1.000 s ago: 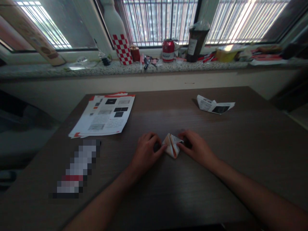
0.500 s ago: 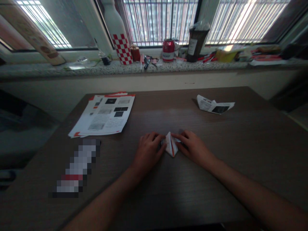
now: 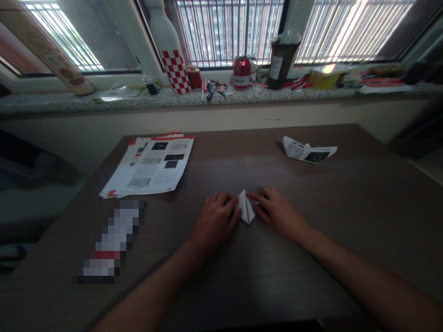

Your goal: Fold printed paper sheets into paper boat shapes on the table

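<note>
A small piece of folded paper (image 3: 247,213), white with a red-orange line down its middle, lies on the brown table between my hands. Its near end comes to a point. My left hand (image 3: 215,219) grips its left side with thumb and fingertips. From the other side, my right hand (image 3: 277,210) pinches the right edge with thumb and index finger. Parts of the paper's sides are covered by my fingers. Farther back on the right sits a paper boat (image 3: 309,152), folded from printed paper.
A stack of printed sheets (image 3: 155,168) lies at the table's back left. Nearer me is a blurred, pixelated oblong object (image 3: 112,240). On the windowsill (image 3: 138,100) stand a checkered bottle (image 3: 176,69), a red can (image 3: 241,74) and a dark cup (image 3: 282,62).
My left fingers have shifted slightly right, closer against the folded paper. The paper's sides look drawn in a little narrower. My right hand has barely moved.
</note>
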`<action>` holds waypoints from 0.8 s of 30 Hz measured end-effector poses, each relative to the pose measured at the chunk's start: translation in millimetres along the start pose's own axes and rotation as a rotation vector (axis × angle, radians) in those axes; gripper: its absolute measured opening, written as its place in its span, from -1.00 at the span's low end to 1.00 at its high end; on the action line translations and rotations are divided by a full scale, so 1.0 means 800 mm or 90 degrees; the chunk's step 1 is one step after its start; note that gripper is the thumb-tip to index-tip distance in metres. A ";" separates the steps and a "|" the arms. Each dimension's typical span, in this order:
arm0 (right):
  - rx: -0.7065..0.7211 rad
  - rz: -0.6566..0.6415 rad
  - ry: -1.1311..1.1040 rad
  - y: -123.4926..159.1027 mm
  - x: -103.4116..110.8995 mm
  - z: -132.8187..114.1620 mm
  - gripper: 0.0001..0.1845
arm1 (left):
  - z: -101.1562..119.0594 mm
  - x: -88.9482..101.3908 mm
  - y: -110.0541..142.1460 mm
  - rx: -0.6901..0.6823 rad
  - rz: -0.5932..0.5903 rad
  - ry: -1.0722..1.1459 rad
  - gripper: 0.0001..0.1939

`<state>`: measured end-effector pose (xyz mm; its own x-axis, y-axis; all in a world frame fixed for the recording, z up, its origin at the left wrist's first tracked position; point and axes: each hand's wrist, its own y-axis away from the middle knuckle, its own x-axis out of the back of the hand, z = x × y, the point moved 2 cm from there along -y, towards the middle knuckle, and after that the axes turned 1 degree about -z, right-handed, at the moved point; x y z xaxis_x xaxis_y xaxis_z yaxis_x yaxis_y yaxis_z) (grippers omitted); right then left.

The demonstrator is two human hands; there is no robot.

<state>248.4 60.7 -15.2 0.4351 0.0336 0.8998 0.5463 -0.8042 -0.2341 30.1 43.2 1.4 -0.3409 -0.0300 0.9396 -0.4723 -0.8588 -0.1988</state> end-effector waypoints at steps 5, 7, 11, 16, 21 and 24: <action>0.001 -0.004 0.002 0.001 -0.002 0.003 -0.55 | -0.015 0.006 0.007 -0.072 -0.025 0.066 -0.54; 0.005 -0.007 0.000 0.001 -0.003 0.004 -0.55 | -0.021 0.008 0.008 -0.094 -0.032 0.072 -0.55; 0.018 -0.014 -0.002 0.000 -0.001 0.004 -0.55 | -0.025 0.006 0.006 -0.130 -0.026 0.067 -0.68; 0.054 -0.049 -0.040 0.003 0.012 0.005 -0.49 | -0.024 0.002 0.003 -0.149 -0.024 0.043 -0.76; 0.074 -0.064 -0.105 0.008 0.019 0.010 -0.33 | -0.023 0.006 0.004 -0.139 -0.017 0.038 -0.77; 0.061 -0.057 -0.123 0.009 0.018 0.011 -0.31 | -0.023 0.006 0.004 -0.136 -0.008 0.039 -0.76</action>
<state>265.2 60.6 -7.2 0.5059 0.2234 0.8332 0.6507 -0.7329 -0.1986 11.7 49.6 0.2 -0.3797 0.0171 0.9249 -0.6357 -0.7312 -0.2475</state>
